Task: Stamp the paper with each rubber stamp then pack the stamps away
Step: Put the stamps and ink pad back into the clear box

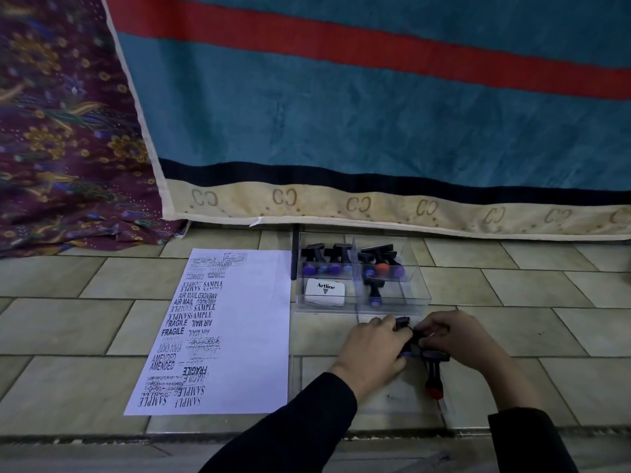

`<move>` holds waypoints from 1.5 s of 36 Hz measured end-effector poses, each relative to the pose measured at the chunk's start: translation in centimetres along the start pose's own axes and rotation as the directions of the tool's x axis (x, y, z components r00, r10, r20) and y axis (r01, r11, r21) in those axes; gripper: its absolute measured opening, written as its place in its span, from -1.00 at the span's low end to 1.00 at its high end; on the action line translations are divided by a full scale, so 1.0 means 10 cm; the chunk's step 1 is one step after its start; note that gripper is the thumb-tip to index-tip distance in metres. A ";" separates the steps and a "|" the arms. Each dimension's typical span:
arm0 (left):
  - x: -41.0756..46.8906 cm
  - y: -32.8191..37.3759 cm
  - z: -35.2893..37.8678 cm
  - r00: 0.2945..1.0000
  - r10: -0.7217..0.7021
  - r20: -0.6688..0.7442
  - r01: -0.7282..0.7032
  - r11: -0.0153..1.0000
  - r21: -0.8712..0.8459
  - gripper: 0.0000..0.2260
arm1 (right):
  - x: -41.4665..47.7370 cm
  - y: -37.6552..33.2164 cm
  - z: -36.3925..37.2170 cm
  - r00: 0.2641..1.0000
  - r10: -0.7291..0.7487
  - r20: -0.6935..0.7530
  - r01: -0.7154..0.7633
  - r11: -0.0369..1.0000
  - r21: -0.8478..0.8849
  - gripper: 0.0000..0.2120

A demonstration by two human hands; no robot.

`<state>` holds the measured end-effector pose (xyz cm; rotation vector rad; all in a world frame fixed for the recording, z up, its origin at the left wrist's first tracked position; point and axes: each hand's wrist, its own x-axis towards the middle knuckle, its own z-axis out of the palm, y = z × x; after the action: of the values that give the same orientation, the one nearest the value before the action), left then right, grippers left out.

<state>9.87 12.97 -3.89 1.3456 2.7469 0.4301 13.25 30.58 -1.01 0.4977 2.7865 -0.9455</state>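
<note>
Now, the key relation: the red-knobbed stamp [434, 375] lies just below the right hand [457, 336]. Its black base is at or nearly at those fingers, and its long axis runs toward the person, red knob at the near end. The right hand is the nearer one.
Left hand [370, 346]: fingers curled round black stamps [404, 324] bunched between the two hands; a blue knob shows under its fingertips.
Right hand: fingers curled onto the same bunch from the other side; how many it grasps cannot be told.
Packing place: the clear compartment box [421, 297] just beyond the hands, already holding several stamps and a white Artline ink pad [325, 292].
Paper [252, 336]: flat, left of the box, its left half crowded with prints.
Judgement: stamping looks finished; the loose stamps need lifting forward into a compartment.
Surface: tiled floor [68, 322]; the loose stamps seem to lie on a clear lid [375, 404].
Room: a teal blanket [341, 114] with a red stripe hangs behind, a floral cloth [68, 131] to its left.
</note>
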 end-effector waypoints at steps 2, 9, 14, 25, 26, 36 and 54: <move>-0.02 -0.01 -0.02 1.000 -0.003 0.000 0.003 1.000 0.005 -0.65 | 0.01 -0.01 -0.01 1.000 -0.008 0.007 0.008 1.000 -0.008 -0.81; -0.17 -0.08 -0.14 0.994 0.009 -0.106 -0.010 1.000 -0.014 -0.67 | -0.04 0.00 -0.11 1.000 -0.006 0.008 0.005 0.996 0.086 -0.80; -0.18 -0.23 -0.33 0.966 0.024 -0.257 -0.018 1.000 0.024 -0.67 | -0.04 -0.08 -0.26 0.993 -0.079 -0.092 0.099 0.967 0.236 -0.85; 0.35 -0.45 -0.56 0.968 -0.073 -0.239 0.103 0.988 0.118 -0.70 | 0.40 -0.45 -0.18 0.937 0.003 -0.348 0.025 0.997 0.075 -0.93; 0.38 -0.45 -0.54 0.971 -0.075 -0.228 0.105 0.987 0.119 -0.71 | 0.44 -0.47 -0.16 0.939 0.010 -0.342 0.008 0.999 0.049 -0.92; 0.51 -0.44 -0.44 0.979 -0.100 -0.177 0.132 0.975 0.178 -0.68 | 0.67 -0.67 -0.11 0.969 0.040 -0.245 -0.106 0.959 -0.263 -0.88; 0.46 -0.39 -0.37 0.977 -0.205 -0.061 0.214 0.928 0.304 -0.53 | 0.78 -0.76 0.08 0.986 0.070 -0.150 -0.131 0.884 -0.448 -0.72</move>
<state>3.36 13.46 -1.08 1.0792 3.0349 0.0031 3.26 26.48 0.64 0.6352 2.9227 -0.2178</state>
